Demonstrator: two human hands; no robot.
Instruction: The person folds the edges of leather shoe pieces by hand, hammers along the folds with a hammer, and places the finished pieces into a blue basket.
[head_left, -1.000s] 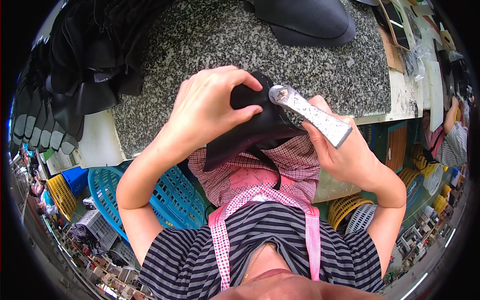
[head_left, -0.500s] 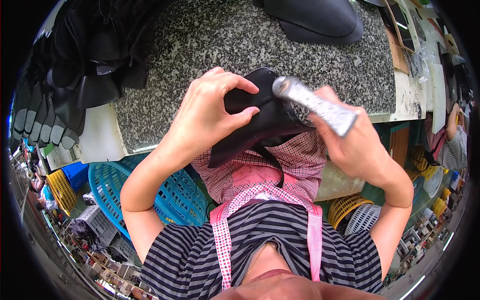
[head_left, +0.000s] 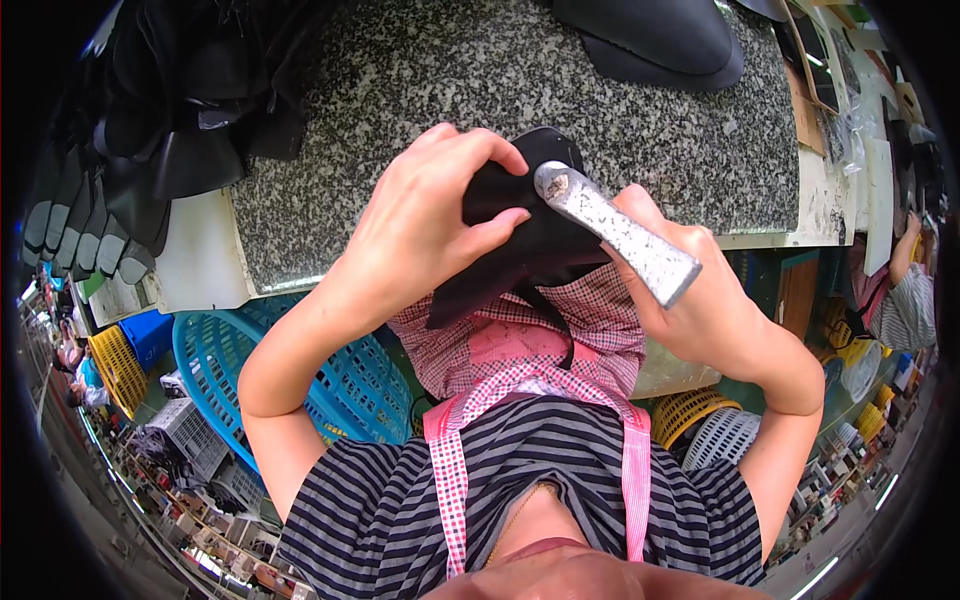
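Observation:
A folded black leather-like piece [head_left: 548, 225] lies across the near edge of the speckled stone slab and hangs toward my lap. My left hand [head_left: 430, 205] holds it down on the slab. Its thumb and index finger curve with a gap between their tips, while the other fingers are partly hidden. My right hand [head_left: 700, 285] is closed round a silver metal hammer [head_left: 625, 235], worn and spotted on its top. The hammer's rounded end is over the black piece, just right of my left fingertips. Whether its underside touches the piece is hidden.
Stacked black shoe pieces [head_left: 200, 95] crowd the slab's left side. Another black shaped piece [head_left: 665, 45] lies at the far right of the stone slab [head_left: 440, 75]. A blue plastic basket [head_left: 215, 370] stands below left, a yellow basket [head_left: 690, 410] below right. Other people work farther off.
The hammer has swung, and its rounded end has shifted slightly left, toward my left fingertips. Its handle end has come nearer to me. My left hand keeps its place on the black piece.

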